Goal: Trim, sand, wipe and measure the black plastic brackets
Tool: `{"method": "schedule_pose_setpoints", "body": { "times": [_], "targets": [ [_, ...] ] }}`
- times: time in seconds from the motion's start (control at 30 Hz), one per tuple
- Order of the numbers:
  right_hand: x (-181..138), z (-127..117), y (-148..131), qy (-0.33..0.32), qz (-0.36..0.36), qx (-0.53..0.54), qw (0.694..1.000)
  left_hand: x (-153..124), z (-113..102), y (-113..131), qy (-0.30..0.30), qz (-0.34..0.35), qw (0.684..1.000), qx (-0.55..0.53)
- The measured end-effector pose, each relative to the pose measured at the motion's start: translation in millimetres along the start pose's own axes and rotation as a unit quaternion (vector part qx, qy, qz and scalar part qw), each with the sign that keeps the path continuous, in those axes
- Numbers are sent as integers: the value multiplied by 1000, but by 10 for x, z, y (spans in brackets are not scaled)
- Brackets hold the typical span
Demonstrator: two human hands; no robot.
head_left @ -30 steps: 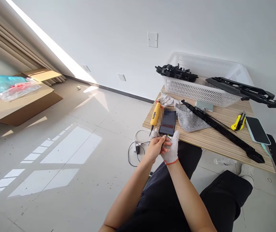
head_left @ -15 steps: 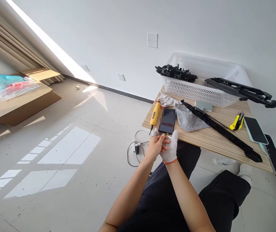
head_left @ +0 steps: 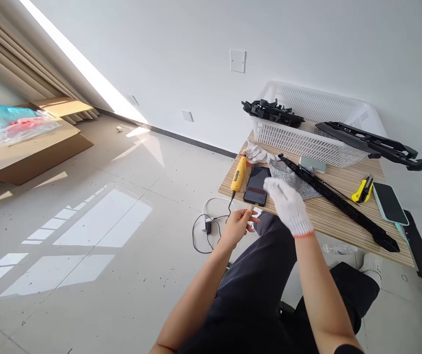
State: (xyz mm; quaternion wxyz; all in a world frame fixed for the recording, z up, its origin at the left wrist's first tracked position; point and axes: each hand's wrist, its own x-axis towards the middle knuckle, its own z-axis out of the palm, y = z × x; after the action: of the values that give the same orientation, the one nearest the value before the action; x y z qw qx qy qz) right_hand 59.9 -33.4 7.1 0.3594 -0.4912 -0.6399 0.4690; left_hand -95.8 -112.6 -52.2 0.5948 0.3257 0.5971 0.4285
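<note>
My bare left hand [head_left: 237, 225] is at the front edge of the striped wooden board [head_left: 331, 223], just below a dark phone [head_left: 258, 184]. Its fingers are partly bent and apart, with nothing visible in them. A white patch behind its fingertips is too small to make out. My right hand [head_left: 285, 202] wears a white knitted glove with an orange cuff. It hovers right of the phone with fingers stretched, in front of a grey cloth [head_left: 309, 189]. Left of the phone lies a yellow corded tool [head_left: 238, 176]. A long black plastic part [head_left: 338, 202] lies across the board.
Behind stands a white plastic basket [head_left: 303, 145], black plastic parts [head_left: 273, 112] resting on its rim. A white glove [head_left: 258, 152], a yellow utility knife [head_left: 363, 189] and a light-cased phone [head_left: 391, 204] lie on the board. Cables [head_left: 205, 231] are on the floor, and a cardboard box [head_left: 41, 155] stands at left.
My hands have come apart. The gloved right hand has moved up and right from beside my left hand to above the board; the left hand has barely moved.
</note>
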Motion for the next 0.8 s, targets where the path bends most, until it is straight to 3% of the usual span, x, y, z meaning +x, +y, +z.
{"method": "schedule_pose_setpoints", "body": {
  "times": [0.03,0.07,0.1,0.2,0.3,0.53,0.8],
  "targets": [
    [233,-43,-63,13,-20,-27,999,2,13,-2,-5,-5,1000,-1],
    [470,-63,-106,25,-72,-185,980,5,27,0,-8,-9,1000,-3],
    [695,-65,-128,10,-109,-328,938,8,40,6,-9,-11,1000,-4],
    [1170,-25,-82,-10,-130,-399,908,17,73,31,-6,-12,1000,-8],
    [1314,10,69,-3,-134,-413,901,22,89,47,-4,-7,1000,-10],
    [1251,44,391,41,-147,-419,895,16,80,14,17,6,999,-35],
    [1212,62,421,70,-146,-388,907,50,112,-5,21,10,998,-50]
  ]
}}
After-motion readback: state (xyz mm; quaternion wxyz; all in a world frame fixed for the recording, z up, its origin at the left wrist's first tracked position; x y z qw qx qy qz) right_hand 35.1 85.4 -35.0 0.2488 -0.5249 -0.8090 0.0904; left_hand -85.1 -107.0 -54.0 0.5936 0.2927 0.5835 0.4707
